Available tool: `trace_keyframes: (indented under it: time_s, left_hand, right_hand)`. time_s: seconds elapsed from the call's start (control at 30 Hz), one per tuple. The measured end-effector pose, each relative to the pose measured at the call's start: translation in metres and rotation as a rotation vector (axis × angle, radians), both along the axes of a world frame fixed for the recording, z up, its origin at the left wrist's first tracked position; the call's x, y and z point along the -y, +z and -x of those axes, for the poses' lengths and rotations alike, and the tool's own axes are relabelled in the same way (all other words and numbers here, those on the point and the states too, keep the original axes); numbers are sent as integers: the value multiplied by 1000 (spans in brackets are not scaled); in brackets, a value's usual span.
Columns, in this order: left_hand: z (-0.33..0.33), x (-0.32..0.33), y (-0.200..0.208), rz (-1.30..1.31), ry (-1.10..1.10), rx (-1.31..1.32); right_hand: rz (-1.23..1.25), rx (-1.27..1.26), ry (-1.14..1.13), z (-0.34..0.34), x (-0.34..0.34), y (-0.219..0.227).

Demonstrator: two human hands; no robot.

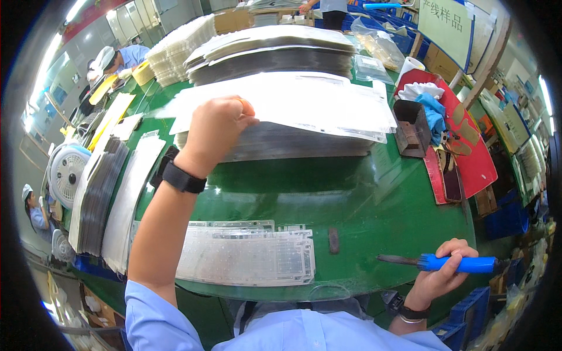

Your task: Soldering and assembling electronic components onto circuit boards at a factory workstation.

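My right hand [448, 272] is wrapped round the blue handle of a soldering iron [462, 264]. Its dark tip points left over the green table. My left hand [222, 126] is closed above the near edge of a stack of white sheets [316, 108]; what its fingers hold, if anything, is hidden. Below it, along the table's near edge, lie translucent perforated plastic sheets [246, 257], partly covered by my left forearm. A small dark bar [333, 241] rests to their right.
Further sheet stacks [275, 61] rise behind. More stacks [99, 205] and a white fan [69, 175] stand at left. At right, a metal box [411, 126] holding a block stands by a red mat [477, 169] with a blue cloth [432, 114] and hand tools. Co-workers [126, 58] sit at far left.
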State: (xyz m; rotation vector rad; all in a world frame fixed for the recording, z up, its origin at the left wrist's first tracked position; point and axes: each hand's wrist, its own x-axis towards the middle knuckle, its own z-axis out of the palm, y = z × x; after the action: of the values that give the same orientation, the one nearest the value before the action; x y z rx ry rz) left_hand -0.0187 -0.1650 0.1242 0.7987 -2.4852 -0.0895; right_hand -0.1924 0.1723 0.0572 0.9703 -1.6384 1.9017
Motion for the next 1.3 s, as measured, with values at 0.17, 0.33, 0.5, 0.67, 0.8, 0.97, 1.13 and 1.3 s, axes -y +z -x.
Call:
trace_keyframes:
  time_s: [0.17,0.33,0.5,0.67,0.8,0.97,1.13,1.3]
  left_hand:
    - [-18,6,12,18,-182,-193]
    - [-57,-52,3,462,-150,-218]
    - [-120,-134,-62,307,-230,112]
    - [-146,-170,-112,173,-215,247]
    - [-151,-173,-121,105,-151,197]
    - [-160,-171,-124,81,-116,169]
    - [-167,-169,-129,64,-144,173]
    - [-169,-167,-128,51,-155,191]
  right_hand:
    - [7,15,14,-4,1,0]
    - [-34,-3,-61,-1,-6,-1]
    - [-25,-14,-62,6,-1,-4]
    - [-39,-45,32,-4,21,6]
    - [-71,-84,120,-19,49,9]
    - [-192,-98,248,-32,71,6]
    - [-236,-87,349,-34,80,0]
    - [-251,-89,386,-36,85,-2]
